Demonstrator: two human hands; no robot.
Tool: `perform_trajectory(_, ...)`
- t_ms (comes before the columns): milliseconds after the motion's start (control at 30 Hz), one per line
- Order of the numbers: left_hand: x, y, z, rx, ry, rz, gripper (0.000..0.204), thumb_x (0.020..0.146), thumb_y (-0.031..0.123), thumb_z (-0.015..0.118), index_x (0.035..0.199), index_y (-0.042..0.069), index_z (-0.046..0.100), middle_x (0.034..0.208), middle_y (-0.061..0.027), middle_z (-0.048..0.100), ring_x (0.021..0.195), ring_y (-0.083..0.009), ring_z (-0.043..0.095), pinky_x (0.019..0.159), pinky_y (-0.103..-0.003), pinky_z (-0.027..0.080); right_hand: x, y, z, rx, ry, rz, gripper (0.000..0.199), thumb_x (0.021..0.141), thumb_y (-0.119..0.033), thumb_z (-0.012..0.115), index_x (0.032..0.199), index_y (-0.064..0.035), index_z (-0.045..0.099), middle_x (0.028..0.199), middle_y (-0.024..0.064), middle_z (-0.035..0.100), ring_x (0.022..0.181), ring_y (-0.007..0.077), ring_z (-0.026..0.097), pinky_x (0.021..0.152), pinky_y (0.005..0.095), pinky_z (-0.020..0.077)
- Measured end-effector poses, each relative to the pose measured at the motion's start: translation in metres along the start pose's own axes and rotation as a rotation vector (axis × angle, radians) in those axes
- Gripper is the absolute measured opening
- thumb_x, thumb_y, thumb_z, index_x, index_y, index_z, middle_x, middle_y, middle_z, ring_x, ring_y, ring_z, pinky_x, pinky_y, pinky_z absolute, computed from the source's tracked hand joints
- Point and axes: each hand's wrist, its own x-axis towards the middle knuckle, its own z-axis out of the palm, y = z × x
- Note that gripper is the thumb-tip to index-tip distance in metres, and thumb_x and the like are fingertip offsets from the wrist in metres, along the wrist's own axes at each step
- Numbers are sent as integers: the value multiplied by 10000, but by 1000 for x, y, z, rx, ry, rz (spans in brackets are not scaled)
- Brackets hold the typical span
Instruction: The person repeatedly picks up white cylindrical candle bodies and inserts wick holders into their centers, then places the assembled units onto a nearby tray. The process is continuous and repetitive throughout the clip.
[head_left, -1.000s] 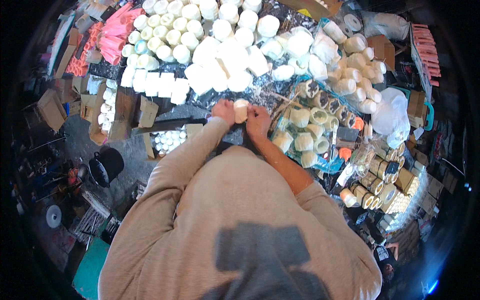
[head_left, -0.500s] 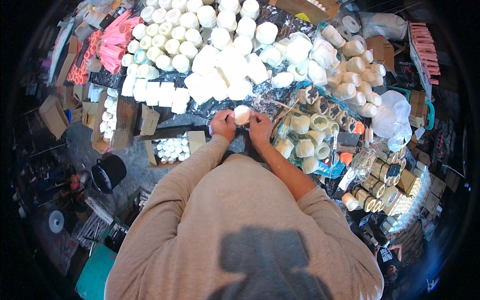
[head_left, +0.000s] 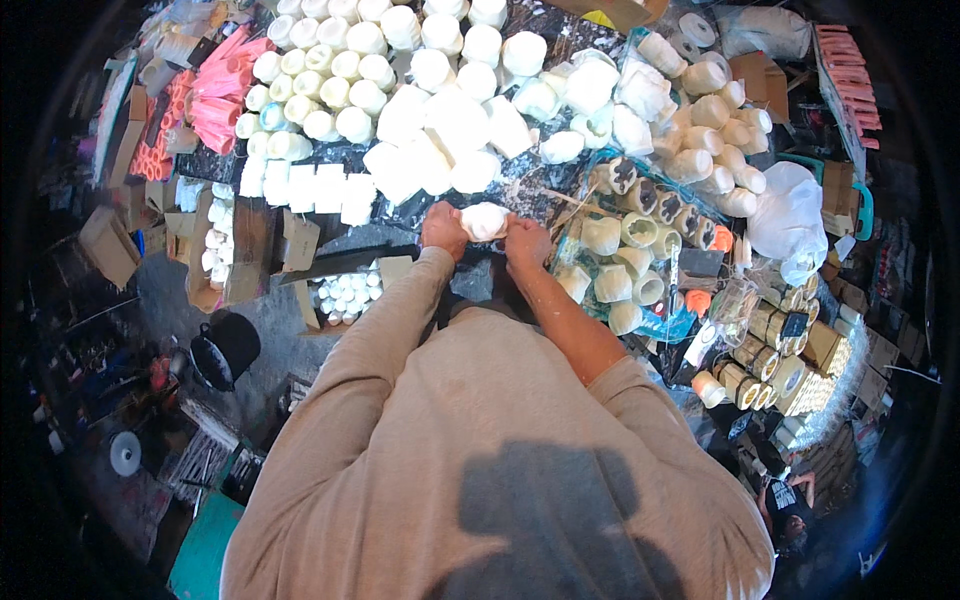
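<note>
Between my two hands, at the table's near edge, is a squat white candle [head_left: 485,222], so bright that its surface detail is washed out. My left hand [head_left: 444,231] closes on its left side with curled fingers. From the right, my right hand [head_left: 526,244] pinches its other edge. Just beyond lies a heap of glaring white blocks [head_left: 440,135], their shapes hard to separate. Rows of cream, hollow-topped candles [head_left: 345,65] stand farther back on the dark table [head_left: 385,232].
Right of my hands, a blue-lined crate [head_left: 672,325] holds cream cups. Beyond it are piled cream candles [head_left: 710,140] and a white plastic bag [head_left: 785,220]. Pink candles [head_left: 215,95] lie far left. Cardboard boxes [head_left: 245,250] and a black bucket [head_left: 225,350] stand at left. A person [head_left: 785,503] appears lower right.
The candle has turned in my fingers and shows a broader, whiter side. My hands have shifted slightly and are a little farther apart. The whole view has moved slightly.
</note>
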Motion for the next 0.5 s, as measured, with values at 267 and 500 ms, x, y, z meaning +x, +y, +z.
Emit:
perform_trajectory(267,16,-9,-6,-109,-130,280,119,937,121,570,875,19,562,906,-251,593,894,-481,582,788,-541,473,13,-10,-7,-579,-32,-309,376,930,-392,699,852,-36,790,792,231,714,764,385,709,728,470,531)
perform_trajectory(500,-29,19,-7,-338,14,-51,298,1018,274,568,1048,5,691,1040,-216,673,986,-407,630,891,-475,495,-15,-27,-24,-424,15,-406,371,983,-341,603,909,-16,765,875,254,699,829,442,678,779,516,515)
